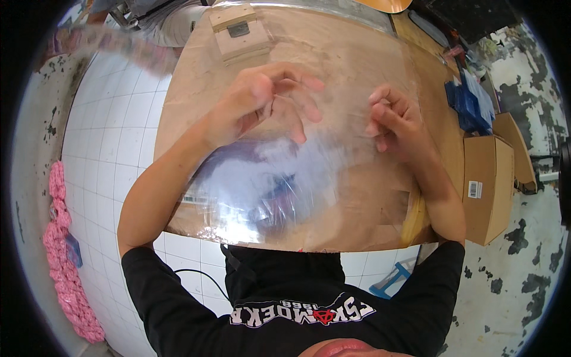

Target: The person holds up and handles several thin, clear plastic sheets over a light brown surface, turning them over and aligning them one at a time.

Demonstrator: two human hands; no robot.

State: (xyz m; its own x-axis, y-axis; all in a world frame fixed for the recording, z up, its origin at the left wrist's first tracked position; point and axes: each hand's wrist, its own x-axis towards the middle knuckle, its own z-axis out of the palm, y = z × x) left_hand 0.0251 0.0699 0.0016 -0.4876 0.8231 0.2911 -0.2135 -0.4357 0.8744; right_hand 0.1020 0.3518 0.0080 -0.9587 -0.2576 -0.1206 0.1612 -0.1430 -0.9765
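Note:
My left hand (270, 101) hovers over the left middle of the table, palm turned inward. Its fingers are spread and loosely bent, and nothing shows between them. To its right, my right hand (395, 122) is closed above the tabletop, fingers curled and the thumb against them. Whether anything small sits in that pinch cannot be made out. Beneath both hands lies a shiny clear plastic sheet (333, 205) over brown cardboard, with bright glare on it. A small wooden block with a metal plate (239, 30) rests at the far left, beyond my left hand.
A cardboard box (488, 184) stands against the table's right side, with blue packets (470, 104) behind it. Pink wrapped bundles (62, 256) lie along the left wall. A blurred patterned shape (119, 47) shows at the upper left. A blue frame (392, 279) is on the tiled floor.

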